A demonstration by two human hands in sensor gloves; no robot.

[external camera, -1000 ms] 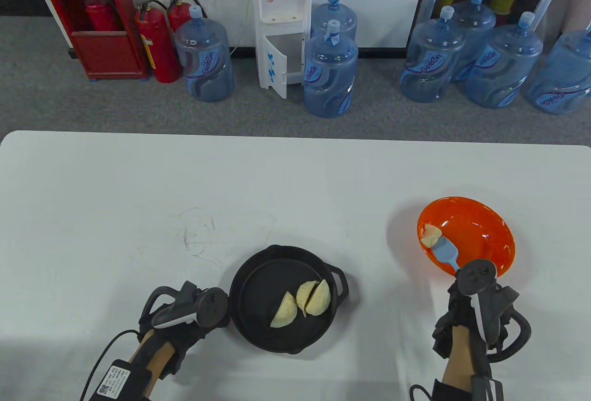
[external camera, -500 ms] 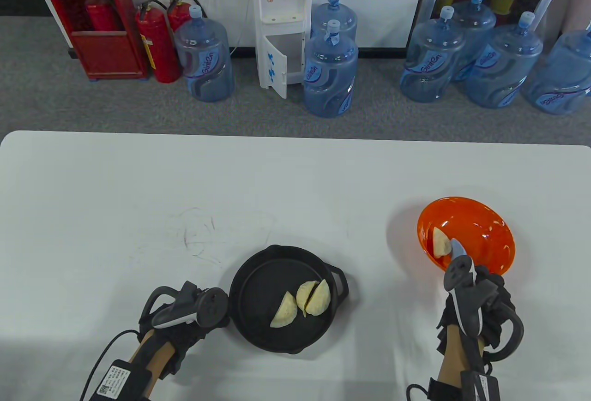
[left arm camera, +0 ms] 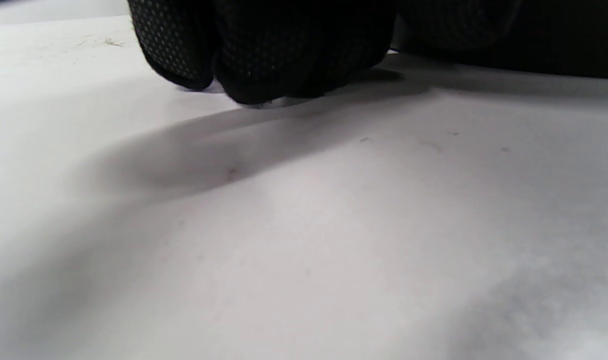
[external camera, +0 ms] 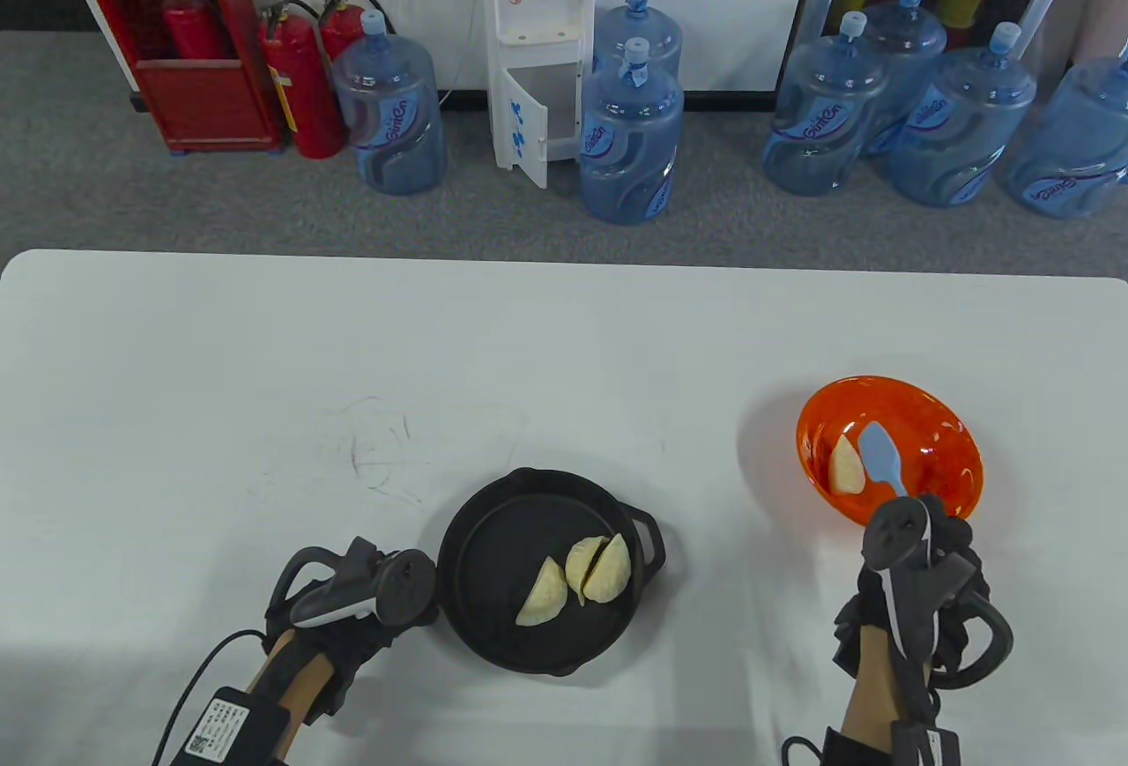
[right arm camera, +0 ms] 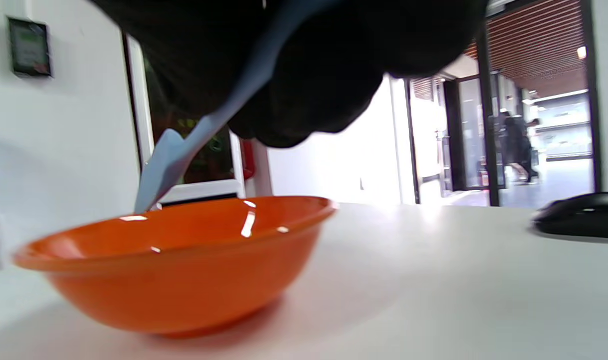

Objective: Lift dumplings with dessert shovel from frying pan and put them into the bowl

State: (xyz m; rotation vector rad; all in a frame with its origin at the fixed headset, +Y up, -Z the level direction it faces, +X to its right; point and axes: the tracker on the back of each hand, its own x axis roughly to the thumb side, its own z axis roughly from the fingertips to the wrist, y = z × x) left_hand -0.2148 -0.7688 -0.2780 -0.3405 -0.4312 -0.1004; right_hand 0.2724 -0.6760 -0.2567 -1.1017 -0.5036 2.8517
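A black frying pan (external camera: pixel 489 550) sits at the near middle of the table and holds three pale dumplings (external camera: pixel 582 576). My left hand (external camera: pixel 339 620) lies against the pan's left side, and its curled fingers (left arm camera: pixel 263 50) rest on the table. The pan's handle is hidden under that hand. To the right stands an orange bowl (external camera: pixel 947 453) (right arm camera: pixel 173 270) with one dumpling (external camera: pixel 844 468) lying on its left side. My right hand (external camera: pixel 916 598) (right arm camera: pixel 309 60) grips the light-blue dessert shovel (external camera: pixel 879 453) (right arm camera: pixel 168 165), whose empty blade hovers over the bowl beside that dumpling.
The white table (external camera: pixel 264 360) has faint pen marks (external camera: pixel 388 449) left of centre. Beyond its far edge stand water jugs (external camera: pixel 630 140), a dispenser (external camera: pixel 538 43) and fire extinguishers (external camera: pixel 300 87). A low black object (right arm camera: pixel 579 215) lies on the table in the right wrist view.
The dumpling slid off the shovel into the bowl's left side. My right hand turned the blade back flat and shifted it to the right over the bowl. The left hand stayed put.
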